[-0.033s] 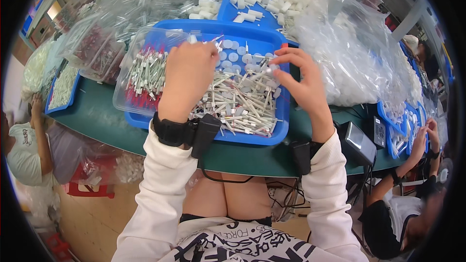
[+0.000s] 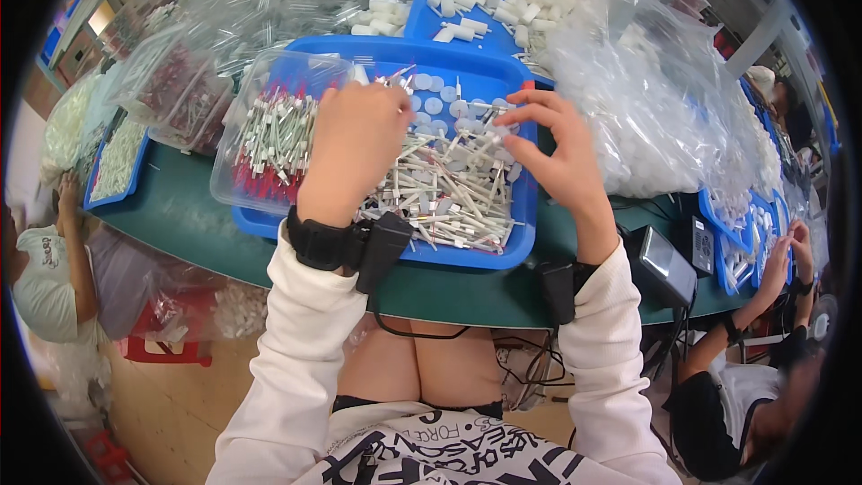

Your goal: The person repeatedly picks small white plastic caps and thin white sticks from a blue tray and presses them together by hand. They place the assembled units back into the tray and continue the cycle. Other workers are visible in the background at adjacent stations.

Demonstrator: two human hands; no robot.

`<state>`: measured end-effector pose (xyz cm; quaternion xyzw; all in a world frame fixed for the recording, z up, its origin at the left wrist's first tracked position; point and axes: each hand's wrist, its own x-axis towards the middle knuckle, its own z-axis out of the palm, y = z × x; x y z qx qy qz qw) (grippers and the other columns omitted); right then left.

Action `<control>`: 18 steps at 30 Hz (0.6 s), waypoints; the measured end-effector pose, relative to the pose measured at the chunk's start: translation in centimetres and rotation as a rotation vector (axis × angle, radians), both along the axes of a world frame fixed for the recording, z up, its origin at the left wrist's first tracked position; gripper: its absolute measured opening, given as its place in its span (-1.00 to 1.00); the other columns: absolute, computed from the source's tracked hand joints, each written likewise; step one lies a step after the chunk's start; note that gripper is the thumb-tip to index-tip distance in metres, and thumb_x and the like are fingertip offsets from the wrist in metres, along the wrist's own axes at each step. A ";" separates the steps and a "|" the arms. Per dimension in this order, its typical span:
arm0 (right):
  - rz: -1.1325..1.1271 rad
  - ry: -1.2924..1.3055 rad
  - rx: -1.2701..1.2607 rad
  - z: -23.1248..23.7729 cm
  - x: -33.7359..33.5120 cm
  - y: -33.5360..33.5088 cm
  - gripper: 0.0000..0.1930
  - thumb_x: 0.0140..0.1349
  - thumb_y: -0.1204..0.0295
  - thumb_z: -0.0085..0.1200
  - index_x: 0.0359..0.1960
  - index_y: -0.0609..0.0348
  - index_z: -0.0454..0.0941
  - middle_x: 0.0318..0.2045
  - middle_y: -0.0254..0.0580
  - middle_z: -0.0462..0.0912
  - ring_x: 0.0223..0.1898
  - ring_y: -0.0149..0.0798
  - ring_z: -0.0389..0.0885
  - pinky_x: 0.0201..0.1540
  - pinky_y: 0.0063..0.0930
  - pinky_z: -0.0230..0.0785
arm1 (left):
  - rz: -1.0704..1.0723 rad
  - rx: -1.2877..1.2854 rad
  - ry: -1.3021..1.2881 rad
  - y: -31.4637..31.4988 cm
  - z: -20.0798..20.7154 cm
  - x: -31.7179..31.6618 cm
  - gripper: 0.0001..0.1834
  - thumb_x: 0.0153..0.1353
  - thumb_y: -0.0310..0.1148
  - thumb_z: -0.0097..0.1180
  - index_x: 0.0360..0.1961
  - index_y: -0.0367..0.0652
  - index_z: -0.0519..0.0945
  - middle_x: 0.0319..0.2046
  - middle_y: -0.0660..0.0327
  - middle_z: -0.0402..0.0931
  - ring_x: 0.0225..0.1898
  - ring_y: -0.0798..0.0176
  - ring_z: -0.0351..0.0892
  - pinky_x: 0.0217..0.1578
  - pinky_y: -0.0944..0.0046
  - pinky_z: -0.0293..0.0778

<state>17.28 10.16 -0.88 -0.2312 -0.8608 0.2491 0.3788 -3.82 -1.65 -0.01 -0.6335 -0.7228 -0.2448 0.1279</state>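
Note:
My left hand (image 2: pixel 357 145) is closed, its fingers curled over the left part of a blue tray (image 2: pixel 359 48). Its fingertips point away from me, and what they hold, if anything, is hidden. A thin whitish stick with a red end (image 2: pixel 401 73) shows just beyond them. Over the tray's right side my right hand (image 2: pixel 567 151) has its fingers spread, thumb and forefinger apart above small translucent discs. Many thin white sticks (image 2: pixel 449 202) lie heaped in the tray, with loose translucent discs (image 2: pixel 433 105) behind them. A clear plastic box (image 2: pixel 222 181) of red-and-white sticks overlaps the tray's left side.
Behind the tray, another blue tray (image 2: pixel 425 11) holds white cylinders. A large clear bag (image 2: pixel 628 99) of white pieces bulges at right, beside a black-and-silver device (image 2: pixel 662 265). Clear bins (image 2: pixel 184 99) stand at left. Other people's hands are at both far sides.
My left hand has shifted very slightly toward the right and nearer to me. The fingers of my right hand have moved a little; the tray and box stay in place.

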 end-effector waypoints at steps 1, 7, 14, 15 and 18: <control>-0.003 -0.075 0.098 0.0 0.0 -0.1 -0.70 -0.02 0.46 0.07 -0.20 0.14 0.65 -0.11 -0.21 0.61 0.03 -0.24 0.48 0.18 -0.34 0.17 | 0.000 -0.027 0.022 0.0 -0.1 0.2 -0.87 0.13 -0.34 0.13 -0.39 -0.13 0.65 -0.42 0.17 0.60 -0.31 0.06 0.54 -0.25 0.09 0.33; 0.018 0.096 -0.124 1.6 -1.1 0.2 -0.69 0.00 0.48 -0.01 -0.20 0.14 0.65 -0.11 -0.17 0.60 0.00 -0.21 0.50 0.14 -0.39 0.24 | -0.035 -0.187 0.092 -0.5 0.0 0.4 -0.86 0.14 -0.35 0.09 -0.39 -0.11 0.67 -0.43 0.18 0.59 -0.29 0.09 0.53 -0.16 0.12 0.26; -0.013 -0.284 -0.013 3.3 -4.4 2.2 -0.73 0.05 0.47 -0.02 -0.22 0.18 0.64 -0.21 -0.10 0.65 -0.17 -0.15 0.58 -0.10 -0.34 0.40 | -0.139 -0.070 -0.117 -0.9 -0.5 -0.7 -0.88 0.09 -0.50 0.10 -0.38 -0.23 0.67 -0.42 0.12 0.59 -0.31 0.04 0.57 -0.22 0.14 0.38; -0.021 -0.314 0.020 3.1 -4.9 2.7 -0.73 0.05 0.47 -0.02 -0.22 0.17 0.64 -0.22 -0.09 0.66 -0.18 -0.14 0.59 -0.11 -0.33 0.41 | -0.136 -0.060 -0.161 -0.7 -0.6 -1.0 -0.87 0.08 -0.52 0.11 -0.37 -0.25 0.67 -0.42 0.12 0.59 -0.32 0.02 0.58 -0.24 0.16 0.42; -0.017 -0.339 0.040 1.9 -5.8 4.0 -0.73 0.05 0.51 -0.02 -0.21 0.15 0.65 -0.26 -0.07 0.66 -0.22 -0.12 0.60 -0.14 -0.32 0.42 | -0.101 0.130 -0.157 -0.3 0.4 -0.4 -0.88 0.07 -0.53 0.14 -0.35 -0.27 0.67 -0.42 0.11 0.60 -0.40 0.06 0.59 -0.36 0.24 0.48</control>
